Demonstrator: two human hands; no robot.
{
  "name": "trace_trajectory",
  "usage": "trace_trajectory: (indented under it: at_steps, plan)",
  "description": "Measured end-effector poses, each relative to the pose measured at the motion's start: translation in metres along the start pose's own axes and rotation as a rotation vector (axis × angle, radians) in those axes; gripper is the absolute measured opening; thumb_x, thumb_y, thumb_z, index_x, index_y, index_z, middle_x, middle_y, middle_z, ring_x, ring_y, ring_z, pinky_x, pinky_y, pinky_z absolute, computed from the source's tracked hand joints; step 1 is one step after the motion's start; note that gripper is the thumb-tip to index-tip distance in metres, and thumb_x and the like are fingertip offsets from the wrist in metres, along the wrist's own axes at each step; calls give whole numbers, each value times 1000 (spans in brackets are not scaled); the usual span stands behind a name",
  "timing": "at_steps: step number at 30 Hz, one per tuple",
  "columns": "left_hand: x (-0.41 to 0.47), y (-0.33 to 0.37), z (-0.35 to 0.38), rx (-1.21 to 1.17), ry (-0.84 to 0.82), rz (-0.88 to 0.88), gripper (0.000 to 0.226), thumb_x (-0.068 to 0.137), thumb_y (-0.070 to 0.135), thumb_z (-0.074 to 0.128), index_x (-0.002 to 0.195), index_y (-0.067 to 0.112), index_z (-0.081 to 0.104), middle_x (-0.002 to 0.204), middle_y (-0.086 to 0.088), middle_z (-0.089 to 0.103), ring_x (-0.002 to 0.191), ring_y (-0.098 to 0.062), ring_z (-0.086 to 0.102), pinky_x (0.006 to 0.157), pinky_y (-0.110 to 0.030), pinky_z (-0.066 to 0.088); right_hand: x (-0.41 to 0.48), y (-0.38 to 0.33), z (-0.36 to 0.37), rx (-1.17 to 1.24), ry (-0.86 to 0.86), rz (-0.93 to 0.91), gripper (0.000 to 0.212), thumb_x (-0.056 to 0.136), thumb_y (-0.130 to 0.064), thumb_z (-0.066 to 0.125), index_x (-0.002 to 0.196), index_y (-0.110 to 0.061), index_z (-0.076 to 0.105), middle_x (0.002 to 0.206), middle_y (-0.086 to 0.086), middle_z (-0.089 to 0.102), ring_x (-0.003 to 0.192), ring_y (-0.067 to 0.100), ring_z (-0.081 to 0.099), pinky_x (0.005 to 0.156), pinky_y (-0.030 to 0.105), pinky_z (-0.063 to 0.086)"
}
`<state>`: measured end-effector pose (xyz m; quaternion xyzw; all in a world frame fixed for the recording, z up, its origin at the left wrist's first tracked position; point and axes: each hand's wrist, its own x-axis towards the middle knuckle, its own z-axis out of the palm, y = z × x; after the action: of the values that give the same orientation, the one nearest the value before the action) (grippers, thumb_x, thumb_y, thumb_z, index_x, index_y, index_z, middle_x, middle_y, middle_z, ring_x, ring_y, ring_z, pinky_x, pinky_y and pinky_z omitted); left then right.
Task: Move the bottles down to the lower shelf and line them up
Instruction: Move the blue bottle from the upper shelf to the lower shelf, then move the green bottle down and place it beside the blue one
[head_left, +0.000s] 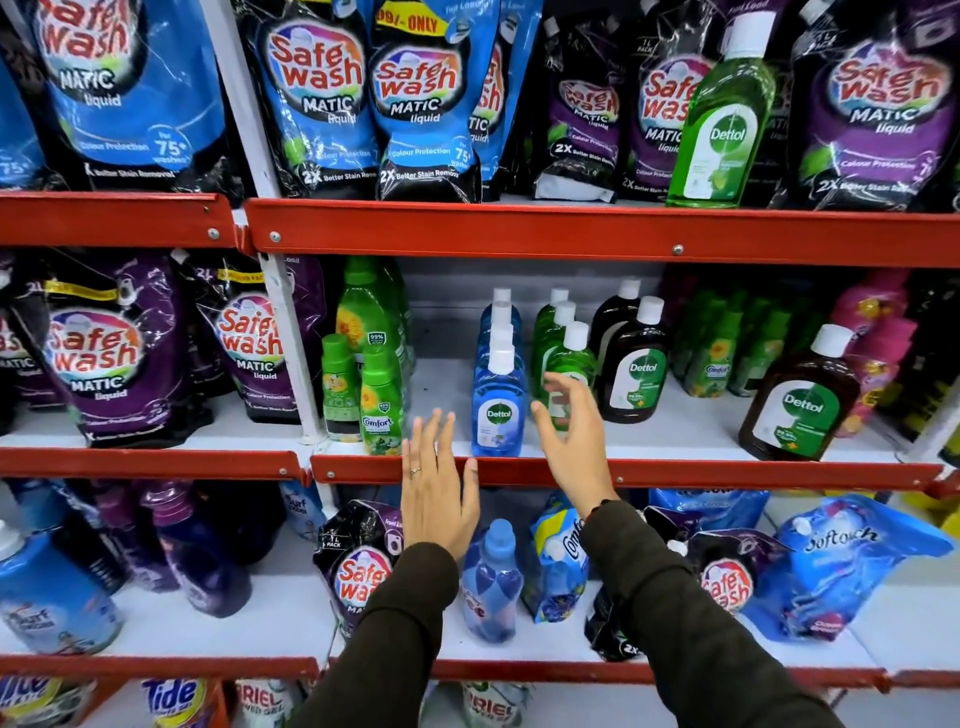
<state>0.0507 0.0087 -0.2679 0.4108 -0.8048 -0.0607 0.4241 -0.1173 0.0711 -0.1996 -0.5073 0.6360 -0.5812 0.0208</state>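
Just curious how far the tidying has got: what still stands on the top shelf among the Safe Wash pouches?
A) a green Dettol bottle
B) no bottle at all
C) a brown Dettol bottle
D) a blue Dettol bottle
A: a lone green Dettol bottle with a white cap stands on the top shelf between the pouches; both hands are empty, down at the middle shelf.

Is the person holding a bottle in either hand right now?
No. The left hand is open and flat, and the right hand has spread fingers in front of the green bottle, not closed on it.
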Motion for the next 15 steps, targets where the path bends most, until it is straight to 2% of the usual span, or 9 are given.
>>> trace_trajectory:
  at_steps: [3, 7, 11, 15]
  plan:
    - [18, 25, -11, -12, 78, 65, 64, 102, 32, 36, 160, 11, 21, 170, -7, 18, 159, -23, 2, 130, -46, 3, 2, -10, -18, -160, 99, -143, 31, 102, -22, 55, 133, -20, 55, 127, -1, 56, 123, 21, 54, 105, 38, 47]
    - [51, 69, -25, -29, 158, 145, 64, 102, 31, 38, 160, 9, 20, 171, -7, 16, 159, -24, 0, 130, -46, 0, 20, -33, -49, -306, 259, -302, 31, 97, -17, 61, 128, -15, 61, 123, 5, 59, 114, 23, 52, 101, 24, 37]
    - [89, 120, -38, 7, 260, 253, 64, 103, 28, 44, 160, 9, 21, 170, -9, 16, 159, -28, 2, 129, -48, -1, 49, -62, -89, -385, 374, -383, 31, 99, -25, 60, 129, -19, 62, 125, 6, 58, 115, 26, 52, 99, 37, 40]
    - [122, 161, -49, 86, 318, 318, 68, 103, 30, 45, 161, 10, 16, 171, -10, 12, 159, -31, 0, 129, -49, -2, 81, -87, -134, -376, 466, -419, 32, 99, -28, 59, 129, -18, 61, 127, 9, 57, 118, 28, 51, 100, 34, 37]
